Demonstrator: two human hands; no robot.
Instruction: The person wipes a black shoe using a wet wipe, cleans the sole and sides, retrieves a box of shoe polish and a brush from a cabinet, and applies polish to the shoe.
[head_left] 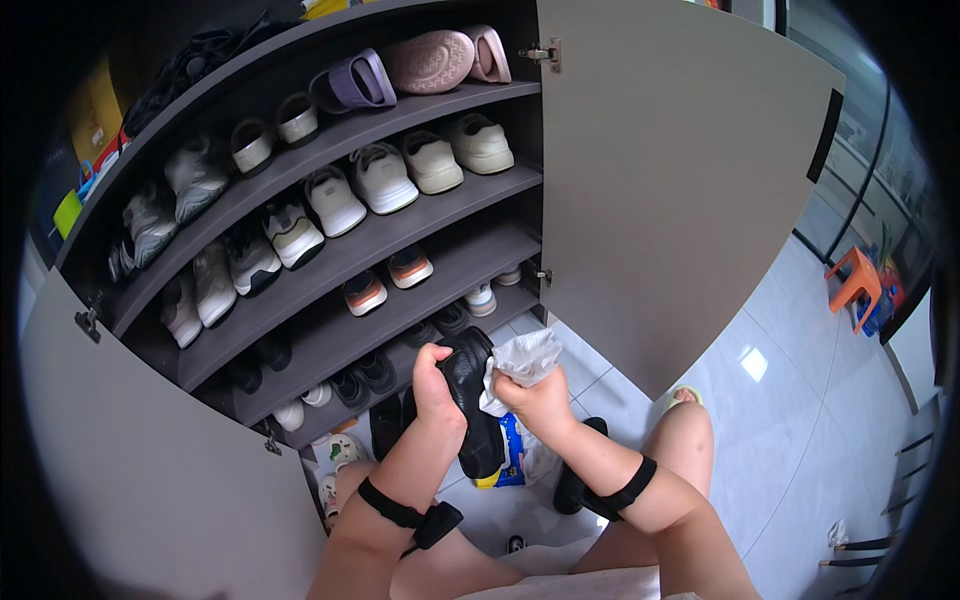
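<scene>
Black leather shoe point(476, 415): held above the tiled floor point(770, 430), in front of the open shoe cabinet point(488, 262). Left hand point(438, 395): gripping the shoe's left side, thumb raised, other fingers mostly hidden. Right hand point(537, 395): fingers closed around a crumpled white wipe point(526, 352), placed at the shoe's right edge; firm contact not certain. Progress, by judgement: wiping under way, unfinished; portion done not tellable. Second black shoe point(568, 488): on the floor, out of hand, partly behind the right forearm point(590, 453); cleaned or not, not tellable. Surroundings: blue-and-yellow packet point(513, 450), below and partly covered by the held shoe; white sneakers point(383, 182), shelved; purple slide sandal point(357, 85), top shelf; orange stool point(857, 264), far right. Obstructions: left door point(130, 440) and right door point(680, 180), swung wide on either side.
</scene>
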